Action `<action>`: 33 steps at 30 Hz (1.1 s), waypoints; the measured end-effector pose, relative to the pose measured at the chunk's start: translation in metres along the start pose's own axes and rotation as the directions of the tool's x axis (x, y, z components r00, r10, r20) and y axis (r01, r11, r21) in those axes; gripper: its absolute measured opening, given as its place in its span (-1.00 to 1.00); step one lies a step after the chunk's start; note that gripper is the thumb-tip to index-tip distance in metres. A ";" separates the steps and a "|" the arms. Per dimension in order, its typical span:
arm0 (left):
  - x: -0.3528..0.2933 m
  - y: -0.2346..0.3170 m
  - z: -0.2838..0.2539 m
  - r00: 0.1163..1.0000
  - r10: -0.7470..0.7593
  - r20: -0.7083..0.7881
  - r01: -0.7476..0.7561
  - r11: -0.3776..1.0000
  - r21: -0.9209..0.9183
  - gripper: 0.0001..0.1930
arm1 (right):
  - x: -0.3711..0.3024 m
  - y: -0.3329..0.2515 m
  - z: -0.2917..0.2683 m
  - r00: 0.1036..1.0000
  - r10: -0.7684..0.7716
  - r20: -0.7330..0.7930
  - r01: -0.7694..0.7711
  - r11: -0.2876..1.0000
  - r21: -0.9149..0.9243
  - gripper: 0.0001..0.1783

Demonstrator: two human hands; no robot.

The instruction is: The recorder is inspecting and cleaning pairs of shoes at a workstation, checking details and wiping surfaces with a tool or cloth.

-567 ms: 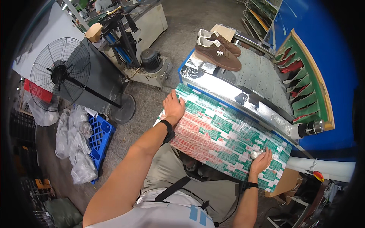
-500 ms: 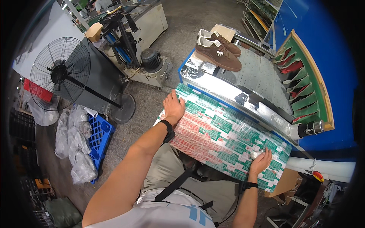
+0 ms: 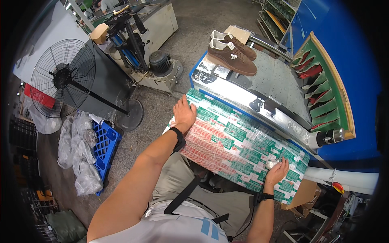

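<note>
A tape-covered board [image 3: 243, 141], patterned in green, white and red, lies across my front against the machine's near edge. My left hand [image 3: 185, 113] rests on its left end, fingers stretched over the surface and holding nothing. On the right part of the board lies my right hand [image 3: 278, 171], fingers out and slightly bent. Beside its thumb is a small shiny patch [image 3: 270, 165] that I cannot make out. A pair of brown shoes [image 3: 232, 56] with pale linings stands beyond the board, on the machine's conveyor belt [image 3: 279, 85].
Green and red strip flaps [image 3: 320, 93] hang in the blue machine's opening at right. A black fan [image 3: 63, 79] stands at left, near a blue plastic crate [image 3: 106, 148] and clear bags [image 3: 83, 158]. Further off are a motor unit [image 3: 161, 64] and an open cardboard box [image 3: 302, 195].
</note>
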State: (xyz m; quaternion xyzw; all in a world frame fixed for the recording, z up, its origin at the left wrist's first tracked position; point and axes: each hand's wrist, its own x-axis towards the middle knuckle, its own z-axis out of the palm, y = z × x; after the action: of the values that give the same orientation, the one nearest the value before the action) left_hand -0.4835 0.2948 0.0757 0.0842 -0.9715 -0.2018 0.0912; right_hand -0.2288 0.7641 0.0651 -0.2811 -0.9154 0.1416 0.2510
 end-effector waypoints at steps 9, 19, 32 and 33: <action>0.000 0.002 -0.001 1.000 -0.006 0.010 0.006 1.000 0.007 -0.27 | -0.001 0.002 0.000 0.999 -0.028 -0.021 0.028 0.999 -0.028 -0.55; 0.000 0.002 -0.001 1.000 -0.008 0.022 0.007 1.000 0.005 -0.26 | -0.001 0.002 -0.001 1.000 -0.026 -0.014 0.026 1.000 -0.003 -0.54; 0.000 -0.003 0.008 0.996 0.036 -0.081 -0.034 0.999 0.027 -0.29 | -0.001 0.003 0.001 1.000 -0.019 -0.010 0.019 1.000 -0.010 -0.53; 0.000 -0.003 0.008 0.996 0.037 -0.080 -0.035 0.999 0.026 -0.29 | -0.001 0.003 0.001 1.000 -0.022 -0.011 0.022 1.000 -0.012 -0.54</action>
State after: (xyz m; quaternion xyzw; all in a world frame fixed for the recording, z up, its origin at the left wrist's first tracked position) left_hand -0.4850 0.2949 0.0674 0.0758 -0.9709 -0.1843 0.1329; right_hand -0.2275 0.7657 0.0627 -0.2734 -0.9178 0.1317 0.2561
